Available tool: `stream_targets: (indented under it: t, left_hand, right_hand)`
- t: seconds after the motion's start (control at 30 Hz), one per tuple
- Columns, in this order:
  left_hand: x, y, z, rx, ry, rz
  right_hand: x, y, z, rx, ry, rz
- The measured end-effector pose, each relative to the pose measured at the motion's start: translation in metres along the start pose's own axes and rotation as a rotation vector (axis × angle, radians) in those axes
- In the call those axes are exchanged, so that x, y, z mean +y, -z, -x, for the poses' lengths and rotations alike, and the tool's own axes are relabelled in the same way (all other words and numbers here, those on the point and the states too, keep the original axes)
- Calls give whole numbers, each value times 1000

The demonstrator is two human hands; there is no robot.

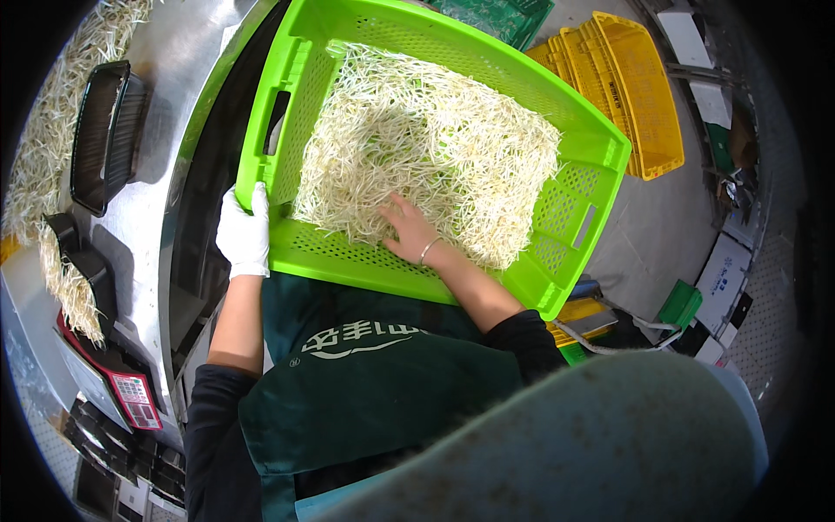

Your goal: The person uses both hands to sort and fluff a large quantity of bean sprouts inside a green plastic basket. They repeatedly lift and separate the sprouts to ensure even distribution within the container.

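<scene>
A bright green perforated plastic crate [587,189] is in front of my body, with a layer of pale bean sprouts [496,143] spread over its floor. My left hand [242,235], in a white glove, grips the crate's rim at the near left corner. My bare right hand [412,233], with a bracelet at the wrist, reaches over the near wall into the crate. Its fingers are spread and touch the sprouts near that wall. Just beyond the hand the sprouts dip into a darker hollow.
At left, a steel table [189,39] carries loose sprouts [45,137], an empty black plastic tray [98,137], a sprout-filled tray [72,287] and a red scale [134,391]. Stacked yellow crates [642,98] and a dark green crate [502,19] stand beyond the crate.
</scene>
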State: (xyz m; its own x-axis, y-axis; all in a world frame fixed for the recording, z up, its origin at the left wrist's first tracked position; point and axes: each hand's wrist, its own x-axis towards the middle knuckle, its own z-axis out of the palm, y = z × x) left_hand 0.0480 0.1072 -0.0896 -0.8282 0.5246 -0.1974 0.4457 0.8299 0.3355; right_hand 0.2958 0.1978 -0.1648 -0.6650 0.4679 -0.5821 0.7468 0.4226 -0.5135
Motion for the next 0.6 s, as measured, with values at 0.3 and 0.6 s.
stream_targets:
  t: [0.3,0.6]
  left_hand:
    - [9,1,-1,-17,-7,-19]
    - [4,1,0,-5,32,-9]
  right_hand:
    - [95,93,-77,602,-585,-11]
    - [33,62,-76,406,-253,-90]
